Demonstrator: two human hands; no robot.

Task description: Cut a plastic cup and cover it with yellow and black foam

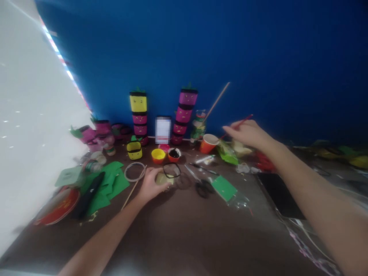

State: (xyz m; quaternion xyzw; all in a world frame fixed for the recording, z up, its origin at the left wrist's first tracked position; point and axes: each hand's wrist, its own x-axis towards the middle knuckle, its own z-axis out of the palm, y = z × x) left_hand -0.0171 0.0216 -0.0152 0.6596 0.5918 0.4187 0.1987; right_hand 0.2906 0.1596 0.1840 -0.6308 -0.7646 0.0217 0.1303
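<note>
My left hand (151, 186) is closed around a small see-through cup (166, 177) with a black rim, low over the table and tilted. Further off and to the right, my right hand (245, 133) pinches a thin red paintbrush (245, 119). Its lower end points down toward an orange paper cup (208, 145) with a white inside. Beyond the held cup stand a pot of yellow paint (158, 155) and a pot of black paint (174, 154). A yellow cup with a drawn face (134, 150) sits to their left.
Two stacks of painted face cups (139, 119) lean at the blue wall beside a phone (163, 130). Green paper (113, 182) and a red lid (60, 207) lie left. Scissors (203, 188), a green card (224, 188) and a dark tablet or phone (283, 193) lie right.
</note>
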